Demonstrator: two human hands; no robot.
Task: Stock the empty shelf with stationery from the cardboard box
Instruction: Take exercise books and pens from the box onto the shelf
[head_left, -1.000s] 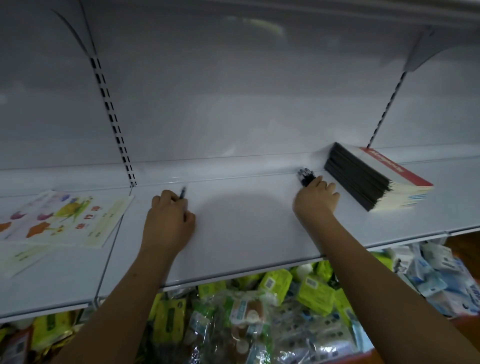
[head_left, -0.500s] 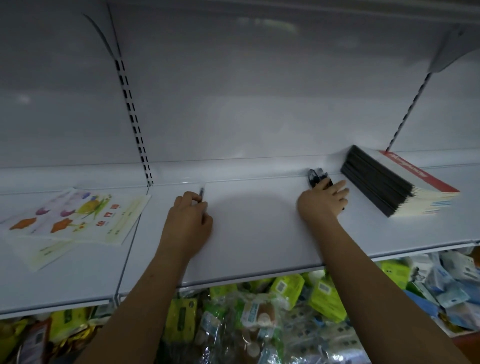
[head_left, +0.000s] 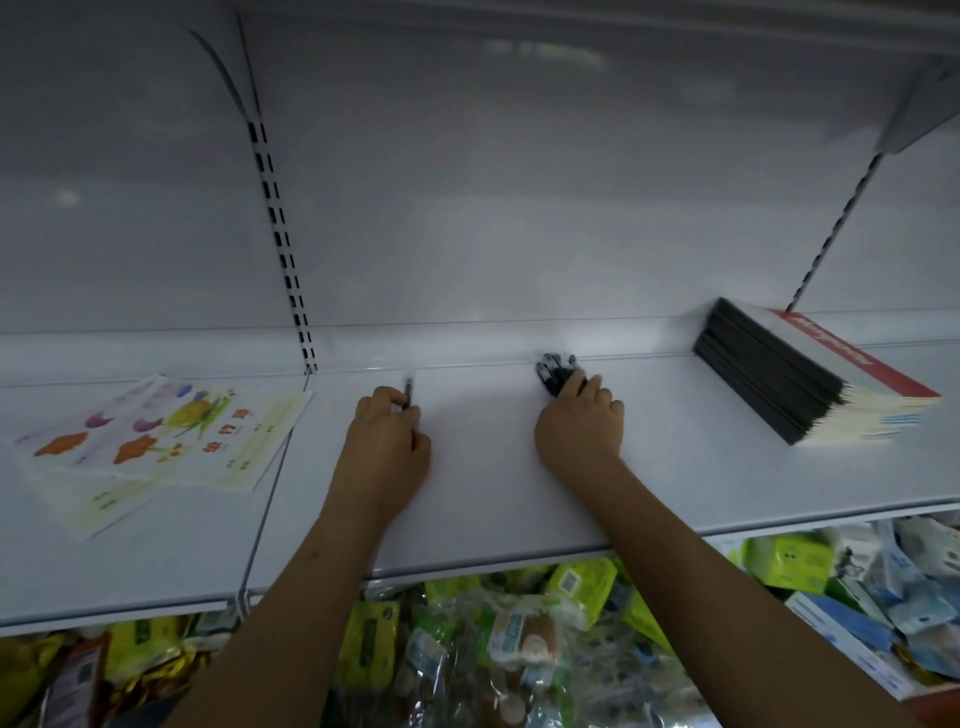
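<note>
Both my hands lie on the white shelf (head_left: 493, 499). My left hand (head_left: 387, 436) pinches a single pen (head_left: 409, 387) whose tip pokes out past the fingers toward the back wall. My right hand (head_left: 579, 418) grips a bundle of black pens (head_left: 556, 371) lying near the shelf's back edge. A stack of black-spined notebooks (head_left: 810, 379) with a red-striped cover rests on the shelf to the right. Colourful activity booklets (head_left: 166, 431) lie flat on the left shelf section. The cardboard box is out of view.
A slotted upright (head_left: 280, 228) divides the two shelf sections, and a bracket (head_left: 836, 218) rises at the right. The shelf below holds several green, blue and clear wrapped packets (head_left: 519, 634).
My right hand has slid left along the shelf with the pen bundle, away from the notebook stack. The left hand keeps its pen. The camera has shifted.
</note>
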